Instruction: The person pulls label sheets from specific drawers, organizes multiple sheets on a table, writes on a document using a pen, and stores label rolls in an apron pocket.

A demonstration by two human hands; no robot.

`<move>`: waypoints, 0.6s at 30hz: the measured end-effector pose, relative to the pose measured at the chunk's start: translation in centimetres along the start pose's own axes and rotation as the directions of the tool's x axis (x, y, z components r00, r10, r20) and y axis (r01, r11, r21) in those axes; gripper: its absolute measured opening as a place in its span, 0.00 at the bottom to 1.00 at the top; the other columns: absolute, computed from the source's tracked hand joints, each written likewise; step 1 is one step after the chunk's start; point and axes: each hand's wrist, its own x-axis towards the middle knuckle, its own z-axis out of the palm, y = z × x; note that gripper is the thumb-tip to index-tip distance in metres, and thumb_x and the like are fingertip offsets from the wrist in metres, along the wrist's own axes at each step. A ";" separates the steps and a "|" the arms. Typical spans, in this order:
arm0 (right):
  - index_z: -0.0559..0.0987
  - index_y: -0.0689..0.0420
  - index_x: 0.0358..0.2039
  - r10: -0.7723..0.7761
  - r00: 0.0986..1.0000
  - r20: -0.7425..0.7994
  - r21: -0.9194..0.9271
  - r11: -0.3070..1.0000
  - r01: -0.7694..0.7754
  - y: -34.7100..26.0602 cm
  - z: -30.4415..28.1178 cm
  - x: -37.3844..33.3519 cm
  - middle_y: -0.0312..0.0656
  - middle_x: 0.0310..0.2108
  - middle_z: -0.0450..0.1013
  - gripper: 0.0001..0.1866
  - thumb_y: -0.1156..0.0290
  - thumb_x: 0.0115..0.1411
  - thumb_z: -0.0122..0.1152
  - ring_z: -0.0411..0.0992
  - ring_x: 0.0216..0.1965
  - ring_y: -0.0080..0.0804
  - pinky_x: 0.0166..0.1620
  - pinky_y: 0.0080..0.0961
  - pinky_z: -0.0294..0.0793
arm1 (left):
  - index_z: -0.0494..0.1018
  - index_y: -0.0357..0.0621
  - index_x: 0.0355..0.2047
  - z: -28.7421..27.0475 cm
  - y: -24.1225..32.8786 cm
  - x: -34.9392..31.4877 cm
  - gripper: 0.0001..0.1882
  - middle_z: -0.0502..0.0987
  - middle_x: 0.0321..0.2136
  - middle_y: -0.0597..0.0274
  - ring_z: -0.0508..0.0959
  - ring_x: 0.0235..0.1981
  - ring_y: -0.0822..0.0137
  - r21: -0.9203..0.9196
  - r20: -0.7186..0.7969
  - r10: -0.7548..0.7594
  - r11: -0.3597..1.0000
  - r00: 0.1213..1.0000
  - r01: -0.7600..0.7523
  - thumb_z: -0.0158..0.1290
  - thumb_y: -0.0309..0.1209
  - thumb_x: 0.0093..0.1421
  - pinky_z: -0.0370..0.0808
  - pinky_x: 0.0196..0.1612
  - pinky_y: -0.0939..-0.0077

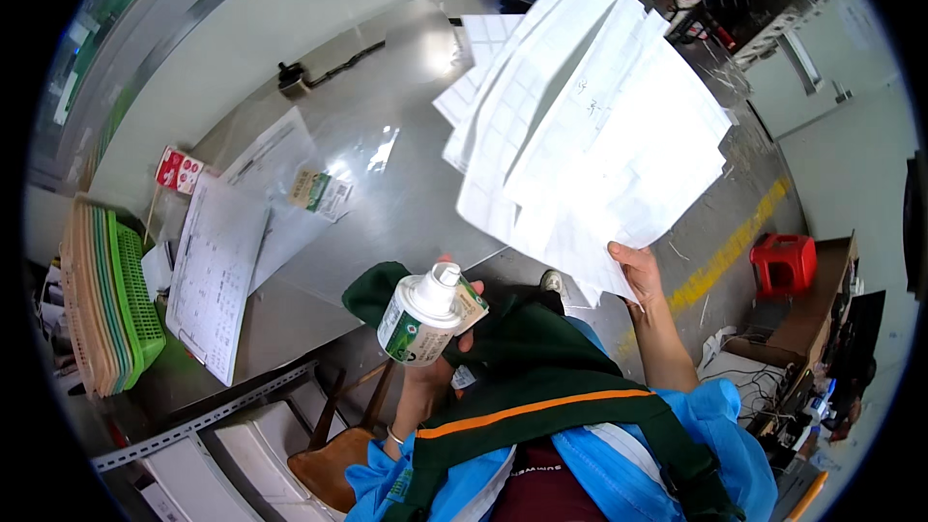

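My left hand [427, 385] is wrapped round a white canister [418, 321] with a green label and a white nozzle top. A small tan-and-green box [472, 305] shows beside the canister, against the fingers of the same hand. In my right hand [638, 271], thumb on top, is a large fanned sheaf of papers [599, 145], pinched at its near corner. The sheaf spreads away over the metal table [387, 193] and past its right side. Dark green cloth [377, 288] lies behind the canister.
At the left of the table are a clipboard with papers [215, 271], a tan-and-green card [322, 193], a red-and-white box [180, 170] and stacked plastic baskets [135, 300]. A brown wooden chair [333, 464] stands below. To the right are a red stool [781, 265] and tangled cables [749, 387].
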 end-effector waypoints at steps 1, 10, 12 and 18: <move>0.65 0.63 0.55 -0.006 1.000 0.002 0.021 1.000 0.006 -0.7 -0.7 -0.2 0.48 0.47 0.70 0.32 0.84 0.47 0.60 0.71 0.47 0.41 0.52 0.37 0.70 | 0.52 0.41 0.60 0.6 -0.7 0.3 0.35 0.55 0.59 0.55 0.67 0.53 0.46 -0.010 -0.023 -0.013 1.000 1.000 0.012 0.45 0.50 0.61 0.77 0.18 0.71; 0.64 0.68 0.52 -0.156 0.982 -0.102 0.152 0.974 0.170 -11.7 -11.2 -6.1 0.53 0.40 0.72 0.27 0.82 0.50 0.58 0.76 0.29 0.38 0.20 0.21 0.77 | 0.54 0.44 0.61 7.3 -12.8 5.3 0.32 0.66 0.54 0.51 0.70 0.52 0.56 0.169 0.055 -0.280 0.948 0.958 0.268 0.42 0.49 0.63 0.73 0.19 0.78; 0.65 0.67 0.51 -0.198 0.941 -0.274 0.163 0.955 0.248 -15.2 -14.9 -7.8 0.52 0.36 0.73 0.24 0.80 0.52 0.57 0.75 0.21 0.36 0.11 0.19 0.72 | 0.54 0.44 0.61 9.2 -17.6 7.2 0.30 0.67 0.53 0.49 0.70 0.51 0.59 0.222 0.100 -0.337 0.925 0.936 0.309 0.41 0.47 0.63 0.73 0.21 0.79; 0.67 0.64 0.47 -0.347 0.758 -0.553 -0.043 0.920 0.390 -26.9 -27.1 -15.2 0.47 0.29 0.74 0.19 0.79 0.54 0.55 0.68 0.11 0.29 0.05 0.17 0.60 | 0.58 0.44 0.59 15.8 -34.6 12.7 0.27 0.65 0.54 0.40 0.74 0.43 0.63 0.375 0.222 -0.488 0.842 0.844 0.388 0.40 0.45 0.64 0.71 0.29 0.81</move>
